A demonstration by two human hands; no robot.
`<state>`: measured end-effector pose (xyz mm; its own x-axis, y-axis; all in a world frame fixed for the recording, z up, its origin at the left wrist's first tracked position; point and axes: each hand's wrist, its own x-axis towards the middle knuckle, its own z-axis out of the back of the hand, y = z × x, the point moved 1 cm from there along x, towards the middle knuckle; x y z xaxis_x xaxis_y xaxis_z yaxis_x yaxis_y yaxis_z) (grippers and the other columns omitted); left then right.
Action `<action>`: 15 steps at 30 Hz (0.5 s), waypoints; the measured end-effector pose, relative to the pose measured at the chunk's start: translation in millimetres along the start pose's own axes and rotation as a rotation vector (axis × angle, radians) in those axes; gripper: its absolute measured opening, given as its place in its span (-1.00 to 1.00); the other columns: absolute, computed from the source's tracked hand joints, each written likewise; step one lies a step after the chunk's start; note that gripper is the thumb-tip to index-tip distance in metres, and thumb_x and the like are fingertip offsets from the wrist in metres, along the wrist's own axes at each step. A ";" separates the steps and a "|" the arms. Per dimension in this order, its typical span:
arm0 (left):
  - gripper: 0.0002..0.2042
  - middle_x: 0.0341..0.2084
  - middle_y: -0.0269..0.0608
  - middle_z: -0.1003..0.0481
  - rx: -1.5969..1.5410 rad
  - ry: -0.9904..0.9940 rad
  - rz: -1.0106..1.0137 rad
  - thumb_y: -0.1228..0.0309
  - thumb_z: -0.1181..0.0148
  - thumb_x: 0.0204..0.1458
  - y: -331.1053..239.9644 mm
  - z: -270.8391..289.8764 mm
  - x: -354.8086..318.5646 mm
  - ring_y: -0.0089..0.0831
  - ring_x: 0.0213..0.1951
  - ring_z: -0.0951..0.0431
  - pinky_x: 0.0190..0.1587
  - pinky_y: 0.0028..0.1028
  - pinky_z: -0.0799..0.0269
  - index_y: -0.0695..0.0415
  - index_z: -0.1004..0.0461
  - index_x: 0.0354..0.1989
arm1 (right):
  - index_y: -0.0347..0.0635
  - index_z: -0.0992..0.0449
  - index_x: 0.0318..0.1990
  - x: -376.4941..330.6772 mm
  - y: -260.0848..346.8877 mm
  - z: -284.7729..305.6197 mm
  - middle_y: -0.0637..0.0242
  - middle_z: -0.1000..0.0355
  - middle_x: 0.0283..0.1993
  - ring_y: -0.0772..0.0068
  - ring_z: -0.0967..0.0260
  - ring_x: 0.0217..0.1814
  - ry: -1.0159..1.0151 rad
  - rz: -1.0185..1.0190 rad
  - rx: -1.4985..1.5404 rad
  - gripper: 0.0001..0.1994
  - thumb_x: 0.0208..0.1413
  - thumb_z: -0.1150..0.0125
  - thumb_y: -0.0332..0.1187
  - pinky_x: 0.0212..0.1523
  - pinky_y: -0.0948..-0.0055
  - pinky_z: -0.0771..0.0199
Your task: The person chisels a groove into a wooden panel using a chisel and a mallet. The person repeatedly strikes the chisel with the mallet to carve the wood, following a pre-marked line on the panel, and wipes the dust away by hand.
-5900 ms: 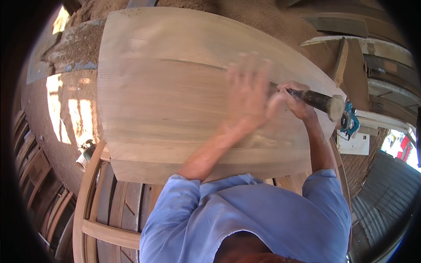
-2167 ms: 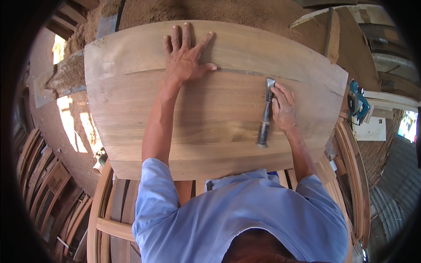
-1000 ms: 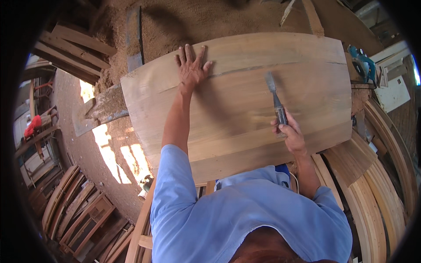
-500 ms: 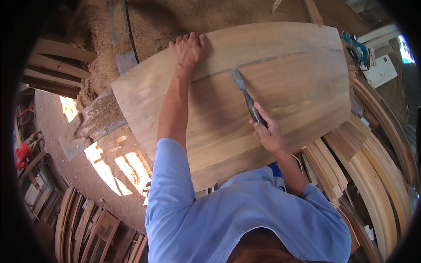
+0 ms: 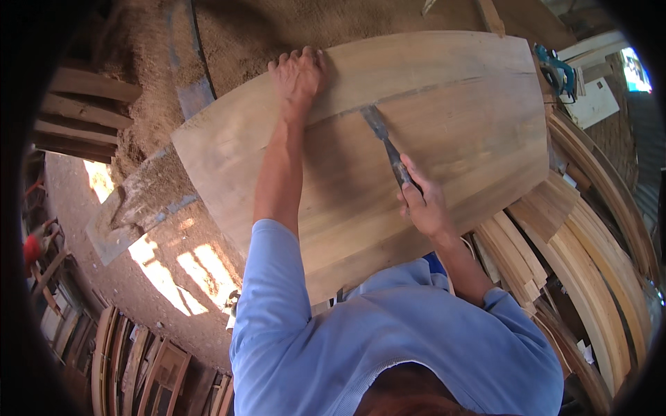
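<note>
Right hand (image 5: 428, 206) wrapped round the chisel (image 5: 390, 149), I saw on my feed, blade slanting forward-left to the panel's (image 5: 451, 142) dark seam (image 5: 430, 89); left hand (image 5: 300, 76) curled at the far edge, grip unclear.

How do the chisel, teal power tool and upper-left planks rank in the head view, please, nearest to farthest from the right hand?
1. Chisel: in the right hand.
2. Teal power tool: upper right.
3. Planks: far upper left.
</note>
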<state>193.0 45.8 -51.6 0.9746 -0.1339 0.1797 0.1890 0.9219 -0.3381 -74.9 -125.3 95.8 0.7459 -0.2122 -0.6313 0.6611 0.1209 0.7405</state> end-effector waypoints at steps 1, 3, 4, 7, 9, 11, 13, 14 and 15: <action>-0.65 -0.25 -0.09 -0.65 0.006 0.006 0.001 0.08 0.00 0.25 -0.8 -1.7 -3.0 -0.09 -0.08 -0.60 0.09 -0.03 -0.29 0.05 -0.61 -0.24 | -0.06 -0.27 0.47 2.0 -1.8 -2.9 0.41 -0.33 -0.39 0.64 -0.28 -0.49 -0.016 0.027 0.012 -0.45 0.31 0.04 -0.44 -0.43 0.50 -0.50; -0.65 -0.27 -0.09 -0.65 0.023 0.008 0.002 0.07 0.00 0.26 1.7 -1.7 -2.9 -0.10 -0.09 -0.60 0.09 -0.04 -0.30 0.05 -0.61 -0.25 | -0.07 -0.26 0.47 -1.0 -10.0 -1.3 0.41 -0.32 -0.40 0.64 -0.27 -0.51 -0.016 0.014 0.025 -0.45 0.31 0.04 -0.44 -0.44 0.50 -0.50; -0.66 -0.27 -0.09 -0.65 0.009 0.011 -0.001 0.08 0.00 0.26 2.4 -1.7 -3.2 -0.10 -0.09 -0.60 0.08 -0.05 -0.30 0.04 -0.62 -0.26 | -0.08 -0.26 0.47 -1.1 -12.5 -0.3 0.42 -0.32 -0.40 0.64 -0.26 -0.51 -0.014 0.012 0.034 -0.45 0.31 0.04 -0.44 -0.44 0.50 -0.49; -0.66 -0.29 -0.10 -0.65 -0.011 -0.011 -0.005 0.08 -0.01 0.26 3.5 1.3 -3.2 -0.11 -0.10 -0.61 0.06 -0.05 -0.31 0.03 -0.62 -0.28 | -0.11 -0.26 0.47 -26.0 -16.9 1.8 0.42 -0.33 -0.41 0.65 -0.26 -0.53 0.007 0.004 -0.054 -0.45 0.31 0.04 -0.43 -0.44 0.50 -0.49; -0.67 -0.30 -0.11 -0.66 -0.008 -0.046 -0.018 0.10 -0.01 0.26 -0.7 -0.6 -1.7 -0.11 -0.11 -0.61 0.04 -0.05 -0.33 0.02 -0.62 -0.29 | -0.12 -0.26 0.47 -4.1 -1.6 -7.9 0.40 -0.34 -0.39 0.65 -0.27 -0.51 -0.022 -0.035 -0.009 -0.46 0.32 0.04 -0.43 -0.44 0.51 -0.49; -0.68 -0.30 -0.11 -0.66 -0.011 -0.034 -0.038 0.10 -0.02 0.25 -1.5 -2.7 -5.4 -0.10 -0.13 -0.61 0.02 -0.05 -0.34 0.02 -0.62 -0.30 | -0.14 -0.26 0.46 26.0 9.0 -21.4 0.38 -0.35 -0.35 0.65 -0.28 -0.46 -0.077 0.055 0.067 -0.46 0.32 0.03 -0.42 -0.44 0.50 -0.50; -0.69 -0.30 -0.13 -0.66 0.005 -0.026 -0.028 0.09 -0.03 0.25 5.4 0.7 -0.4 -0.10 -0.12 -0.62 0.02 -0.04 -0.35 0.00 -0.62 -0.28 | -0.14 -0.26 0.46 18.5 6.4 -15.9 0.39 -0.35 -0.34 0.64 -0.28 -0.45 -0.049 0.025 0.025 -0.46 0.32 0.03 -0.43 -0.44 0.49 -0.50; -0.69 -0.29 -0.15 -0.66 0.013 -0.009 -0.016 0.08 -0.03 0.24 6.7 1.0 -0.1 -0.11 -0.11 -0.62 0.02 -0.02 -0.36 -0.01 -0.62 -0.26 | -0.14 -0.25 0.47 9.8 3.6 -13.8 0.39 -0.35 -0.33 0.64 -0.27 -0.44 -0.036 0.002 0.002 -0.46 0.33 0.03 -0.43 -0.45 0.49 -0.50; -0.69 -0.28 -0.18 -0.66 0.012 0.013 -0.007 0.07 -0.03 0.24 4.3 -0.7 -1.4 -0.12 -0.10 -0.62 0.03 -0.01 -0.37 -0.02 -0.62 -0.24 | -0.14 -0.25 0.47 -2.9 -0.3 -13.5 0.39 -0.35 -0.33 0.64 -0.28 -0.44 -0.034 -0.026 -0.004 -0.46 0.33 0.03 -0.43 -0.45 0.49 -0.50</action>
<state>192.5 49.7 -53.9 0.9748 -0.1449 0.1698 0.1942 0.9253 -0.3256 -76.1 -111.5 94.3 0.7252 -0.2481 -0.6423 0.6808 0.1185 0.7228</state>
